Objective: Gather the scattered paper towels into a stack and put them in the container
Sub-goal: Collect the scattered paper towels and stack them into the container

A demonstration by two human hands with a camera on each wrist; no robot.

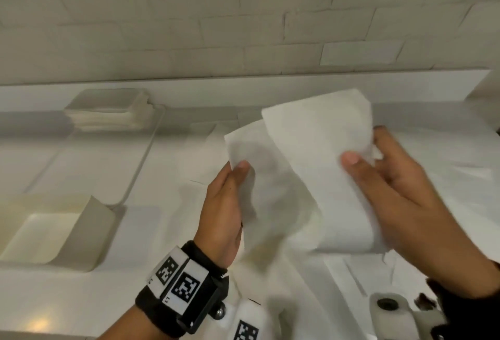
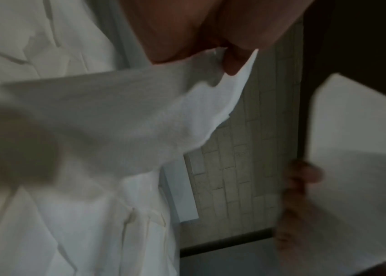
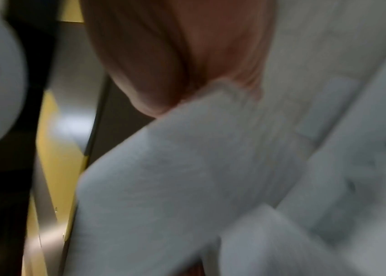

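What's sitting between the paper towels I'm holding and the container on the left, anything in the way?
Nothing visible blocks it. The container is open-topped and looks empty, with bare counter between it and the towels in your left hand and right hand.

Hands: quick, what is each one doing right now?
Left hand: pinching a paper towel.
Right hand: pinching another paper towel.

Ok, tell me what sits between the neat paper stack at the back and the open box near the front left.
Head view: only a clear tray, with the stack at its far end and the box just past its near corner.
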